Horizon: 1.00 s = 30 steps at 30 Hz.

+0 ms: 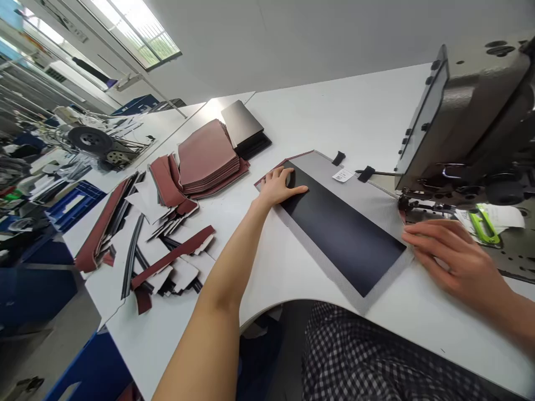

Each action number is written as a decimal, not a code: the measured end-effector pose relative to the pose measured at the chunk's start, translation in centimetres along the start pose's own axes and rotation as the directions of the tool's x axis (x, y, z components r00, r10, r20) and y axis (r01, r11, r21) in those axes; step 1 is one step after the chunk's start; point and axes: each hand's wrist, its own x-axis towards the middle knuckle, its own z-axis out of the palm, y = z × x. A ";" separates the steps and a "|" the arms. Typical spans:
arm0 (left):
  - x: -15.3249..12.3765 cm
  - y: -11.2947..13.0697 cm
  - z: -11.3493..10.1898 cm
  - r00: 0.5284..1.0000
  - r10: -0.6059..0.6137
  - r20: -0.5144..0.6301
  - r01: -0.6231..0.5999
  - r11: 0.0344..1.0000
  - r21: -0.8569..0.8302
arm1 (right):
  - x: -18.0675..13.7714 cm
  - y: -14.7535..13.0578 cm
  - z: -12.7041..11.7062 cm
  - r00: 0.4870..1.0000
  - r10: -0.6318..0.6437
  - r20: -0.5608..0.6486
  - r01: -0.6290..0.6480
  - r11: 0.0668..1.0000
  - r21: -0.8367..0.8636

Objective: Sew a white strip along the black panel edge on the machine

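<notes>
Maroon strips (167, 260) and white offcuts (184, 274) lie scattered near the left edge of the table (334, 111). Beyond them, toward the far edge, sits a stack of maroon pieces (207, 156), with a black stack (244, 128) just behind it. Your left hand (280, 186) lies flat, fingers released and spread, pressing the far-left end of the grey mesh panel (371, 203). That panel stretches across the middle of the table, and its near corner reaches the near edge. A black panel (343, 234) lies on top of it. Your right hand (451, 256) rests flat, fingers extended and grasping nothing, fingertips touching the mesh panel's right end beside the sewing machine (468, 117).
</notes>
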 end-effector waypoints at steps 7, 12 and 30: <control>-2.3 3.5 -1.5 0.999 0.031 -0.043 -0.030 0.999 0.043 | -0.4 0.5 0.7 0.975 -0.140 0.170 0.165 0.976 -0.143; -10.6 10.7 2.2 0.786 0.617 -0.032 -0.602 0.753 -0.267 | 0.0 0.7 0.4 0.966 -0.144 0.215 0.169 0.980 -0.103; -16.1 16.9 5.5 0.804 0.595 -0.017 -0.583 0.782 -0.218 | 1.6 3.0 -0.2 0.963 -0.177 0.201 0.179 0.984 0.012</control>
